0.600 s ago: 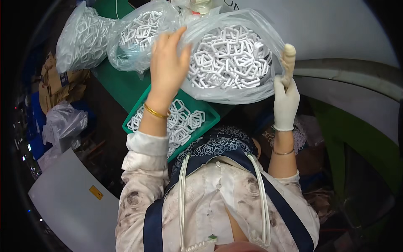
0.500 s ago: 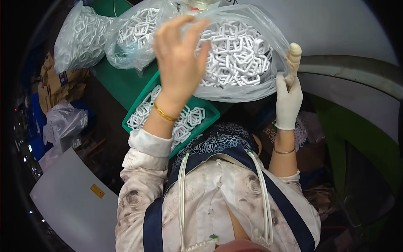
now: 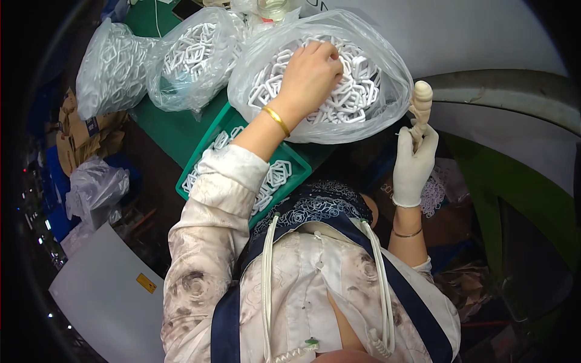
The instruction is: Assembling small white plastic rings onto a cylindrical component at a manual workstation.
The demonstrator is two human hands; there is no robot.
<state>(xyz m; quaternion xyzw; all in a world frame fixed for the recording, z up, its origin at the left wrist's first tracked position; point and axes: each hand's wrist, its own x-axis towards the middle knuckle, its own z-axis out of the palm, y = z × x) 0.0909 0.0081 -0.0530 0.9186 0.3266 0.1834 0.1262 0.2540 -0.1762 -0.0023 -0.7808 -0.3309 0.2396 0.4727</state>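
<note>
1. While the left hand (image 3: 311, 75) reaches into the open bag (image 3: 387, 72), its fingers curl down among the white rings (image 3: 357, 97); the grip is narrow, pressed into the heap, but whether a ring is pinched I cannot tell.
2. Rings lie directly under and around the left fingertips, touching them; the bag's mouth opens upward and the hand enters from its near side.
3. A gold bangle (image 3: 276, 120) sits on the left wrist, just outside the bag's edge.
4. Right hand (image 3: 413, 160), in a white glove, is closed around the lower part of a pale, knobbed stick (image 3: 421, 104), held upright just beside the bag's right wall, well apart from the left hand.
5. Green tray (image 3: 209, 158) below the bag holds more white rings, partly hidden by the left sleeve.
6. Two more bags of rings, one (image 3: 193, 57) beside the first and one (image 3: 112, 63) farther left, rest on the green surface (image 3: 166, 124).
7. Grey crumpled bag (image 3: 94, 190) lies low at left, apart from the work.
</note>
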